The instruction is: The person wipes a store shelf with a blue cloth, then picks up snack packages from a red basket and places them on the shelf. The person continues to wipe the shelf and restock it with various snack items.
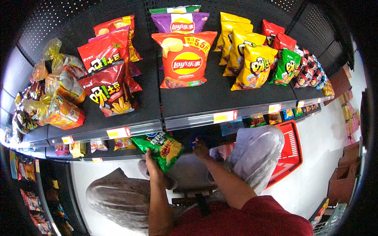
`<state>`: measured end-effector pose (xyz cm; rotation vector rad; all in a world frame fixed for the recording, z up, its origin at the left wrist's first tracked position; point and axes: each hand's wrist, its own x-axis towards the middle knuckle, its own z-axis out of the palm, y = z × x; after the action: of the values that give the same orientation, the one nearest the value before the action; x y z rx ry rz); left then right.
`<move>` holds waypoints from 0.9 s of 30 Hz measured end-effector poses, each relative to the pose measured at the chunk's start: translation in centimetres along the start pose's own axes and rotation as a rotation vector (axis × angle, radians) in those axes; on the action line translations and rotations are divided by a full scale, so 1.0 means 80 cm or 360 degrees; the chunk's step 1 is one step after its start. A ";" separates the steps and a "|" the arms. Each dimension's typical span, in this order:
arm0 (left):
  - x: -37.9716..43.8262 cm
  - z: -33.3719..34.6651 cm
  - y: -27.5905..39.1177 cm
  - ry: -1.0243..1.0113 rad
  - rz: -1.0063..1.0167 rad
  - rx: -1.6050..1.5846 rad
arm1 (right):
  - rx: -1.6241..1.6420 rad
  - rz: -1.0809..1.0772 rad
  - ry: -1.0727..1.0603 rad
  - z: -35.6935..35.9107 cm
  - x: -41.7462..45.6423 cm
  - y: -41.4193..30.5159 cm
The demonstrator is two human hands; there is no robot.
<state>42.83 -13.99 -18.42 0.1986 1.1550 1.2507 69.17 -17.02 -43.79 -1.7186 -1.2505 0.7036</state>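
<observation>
My left hand (152, 164) grips a green bag of crisps (163, 150) by its lower left side, just in front of the price rail. The bag is tilted, and its top reaches under the edge of the upper shelf. In the shadow below that shelf is my right hand (202, 150), to the right of the bag and apart from it. Its fingers are too dark to make out. On the shelf above, a red Lay's bag (185, 62) stands upright in front of a purple Lay's bag (179, 21).
The black upper shelf (193, 100) carries yellow crisp bags (254, 69), a brown-red bag (110, 94) and tied clear-yellow packs (63, 113). Small snack packs (122, 143) line a lower shelf. A red shopping basket (288, 159) stands beside my right knee. Cardboard boxes (341, 183) are at the far right.
</observation>
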 end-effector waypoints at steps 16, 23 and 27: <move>0.017 -0.025 -0.062 -0.0400 -0.0359 0.0190 | -0.0921 -0.0034 -0.1032 -0.265 0.010 -0.438; 0.021 0.035 -0.076 -0.0597 -0.0484 0.0255 | -0.0674 -0.0397 -0.1710 -0.335 0.027 -0.498; 0.064 0.061 -0.103 -0.0736 -0.0550 0.0289 | -0.0712 -0.0443 -0.1897 -0.321 0.031 -0.494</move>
<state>51.12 -10.72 -24.64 0.3850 0.8526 0.7426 73.59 -18.33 3.15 -1.3469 -2.5455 1.4403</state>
